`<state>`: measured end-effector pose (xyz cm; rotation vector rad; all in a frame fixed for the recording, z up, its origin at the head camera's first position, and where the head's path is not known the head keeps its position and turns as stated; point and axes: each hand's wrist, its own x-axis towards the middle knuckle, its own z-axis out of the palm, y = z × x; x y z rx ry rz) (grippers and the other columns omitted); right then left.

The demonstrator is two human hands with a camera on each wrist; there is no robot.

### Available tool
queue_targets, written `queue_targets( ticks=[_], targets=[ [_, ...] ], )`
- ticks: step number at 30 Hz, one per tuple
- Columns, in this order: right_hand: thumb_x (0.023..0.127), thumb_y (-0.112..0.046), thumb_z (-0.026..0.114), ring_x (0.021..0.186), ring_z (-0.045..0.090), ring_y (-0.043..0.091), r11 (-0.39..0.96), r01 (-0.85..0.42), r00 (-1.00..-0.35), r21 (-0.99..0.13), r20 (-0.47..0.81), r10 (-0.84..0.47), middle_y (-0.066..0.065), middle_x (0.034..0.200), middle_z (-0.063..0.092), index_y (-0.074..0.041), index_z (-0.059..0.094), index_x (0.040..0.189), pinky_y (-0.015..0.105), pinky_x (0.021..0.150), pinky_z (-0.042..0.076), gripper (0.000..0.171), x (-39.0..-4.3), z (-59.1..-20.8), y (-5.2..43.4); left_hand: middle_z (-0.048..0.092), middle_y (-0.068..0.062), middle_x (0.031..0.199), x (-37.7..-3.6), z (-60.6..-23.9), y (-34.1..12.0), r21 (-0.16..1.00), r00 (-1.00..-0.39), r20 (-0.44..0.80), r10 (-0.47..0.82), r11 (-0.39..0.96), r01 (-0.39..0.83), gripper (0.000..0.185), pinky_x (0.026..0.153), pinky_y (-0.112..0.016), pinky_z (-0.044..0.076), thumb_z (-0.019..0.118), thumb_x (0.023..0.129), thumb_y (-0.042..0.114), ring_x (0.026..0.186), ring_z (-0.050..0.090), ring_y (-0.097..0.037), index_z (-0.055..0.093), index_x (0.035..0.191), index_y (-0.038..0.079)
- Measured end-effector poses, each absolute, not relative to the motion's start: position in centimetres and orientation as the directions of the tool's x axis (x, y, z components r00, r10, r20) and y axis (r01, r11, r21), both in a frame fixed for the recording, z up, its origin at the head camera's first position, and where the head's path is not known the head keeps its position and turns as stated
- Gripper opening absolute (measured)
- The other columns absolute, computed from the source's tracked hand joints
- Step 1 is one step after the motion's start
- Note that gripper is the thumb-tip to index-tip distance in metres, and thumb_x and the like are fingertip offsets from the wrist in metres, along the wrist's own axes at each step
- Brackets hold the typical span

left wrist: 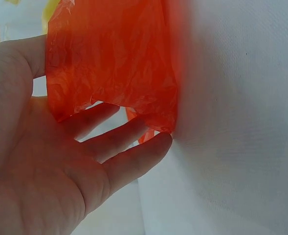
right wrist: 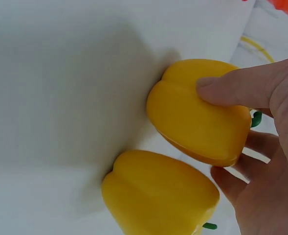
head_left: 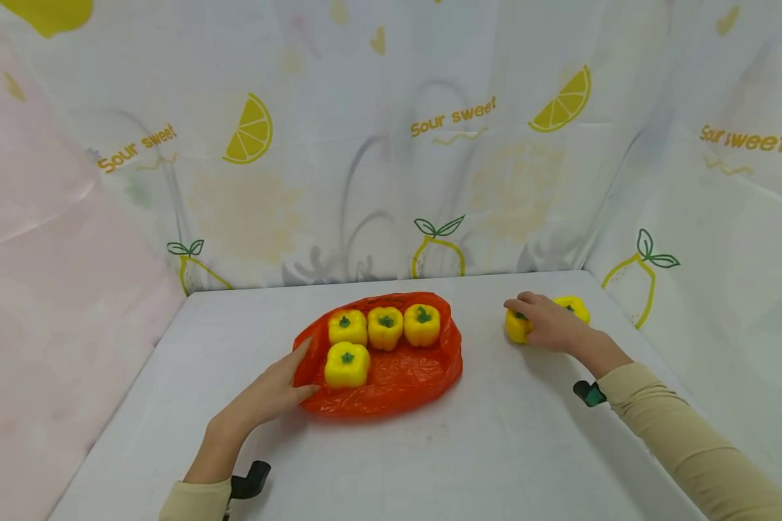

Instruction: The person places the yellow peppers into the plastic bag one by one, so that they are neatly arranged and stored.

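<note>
The right hand is curled over a yellow pepper on the right side of the desk, thumb pressed on one flank and fingers wrapped round the other. A second pepper sits just beside it, touching or nearly so. The left hand lies at the near left edge of the orange bag, fingers nearly straight and slipped under the thin film, holding that edge rather than gripping it. Four more peppers rest on the bag: three in a back row and one in front.

To do this well, I judge the grip should sit low and wide on the pepper, since its skin looks smooth and slippery. It should come straight up so it does not knock its neighbour. The bag's front right area looks free, and the left hand should keep the film flat and steady.
</note>
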<state>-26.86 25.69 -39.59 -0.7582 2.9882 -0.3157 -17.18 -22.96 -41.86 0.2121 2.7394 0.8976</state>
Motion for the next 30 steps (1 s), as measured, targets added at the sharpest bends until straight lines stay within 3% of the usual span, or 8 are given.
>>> queue_targets(
  ticks=[14,30],
  targets=[
    [0.080,0.002,0.065,0.115,0.051,0.033,0.810,-0.503,-0.847,-0.302,-0.015,-0.532,0.017,0.131,0.054,-0.011,0.059,0.135,0.052,0.100,0.051,0.057,-26.5,-40.0,23.1,0.030,-0.016,0.162,-17.0,-41.7,-22.9,0.610,-0.958,-0.185,0.219,0.790,0.062,0.084,0.112,-0.062,0.038,0.064,0.094,0.030,0.147,0.032,-0.040,0.016,0.160,0.011],
    [0.077,-0.006,0.070,0.113,0.051,0.025,0.766,-0.596,-0.802,-0.241,0.117,-0.586,0.008,0.130,0.054,-0.013,0.056,0.134,0.042,0.094,0.055,0.060,-25.5,-37.4,19.4,0.032,-0.015,0.161,-17.0,-41.6,-22.9,0.607,-0.958,-0.188,0.217,0.792,0.060,0.084,0.111,-0.061,0.040,0.065,0.094,0.029,0.146,0.034,-0.040,0.016,0.160,0.011]
  ],
)
